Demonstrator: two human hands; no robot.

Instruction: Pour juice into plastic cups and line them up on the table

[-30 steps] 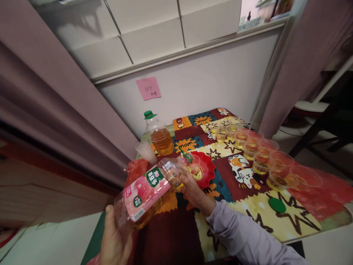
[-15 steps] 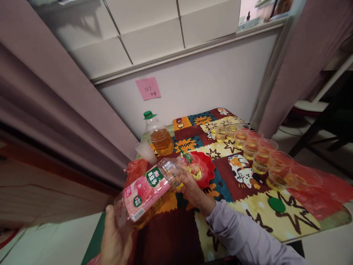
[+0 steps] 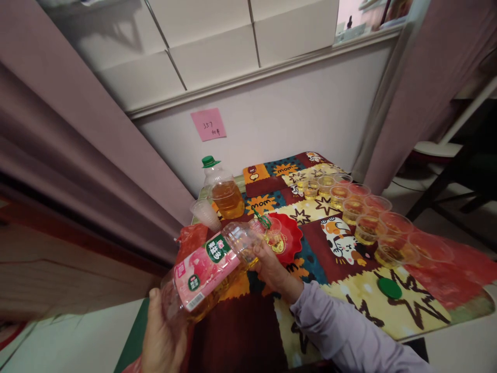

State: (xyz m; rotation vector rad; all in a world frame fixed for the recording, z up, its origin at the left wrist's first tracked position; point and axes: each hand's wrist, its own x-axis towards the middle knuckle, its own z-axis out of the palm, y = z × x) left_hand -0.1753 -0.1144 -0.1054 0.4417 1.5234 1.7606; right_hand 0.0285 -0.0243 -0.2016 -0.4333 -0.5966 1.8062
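A large clear juice bottle with a pink and green label lies tilted between my hands, amber drink inside it. My left hand supports its base from below, thumb along the side. Near the neck, my right hand is closed around the bottle. Its mouth, with a green ring, is at a clear plastic cup that stands in a red scalloped dish. Some yellowish liquid shows around the cup's bottom; the exact level is hard to make out.
Two rows of filled plastic cups stand at the right. A green cap lies on the patterned mat. Behind the bottle are a second juice bottle with a green lid, stacked cups and a red plastic bag.
Hardly anything differs. Both hands keep the bottle at the same tilt over the cup.
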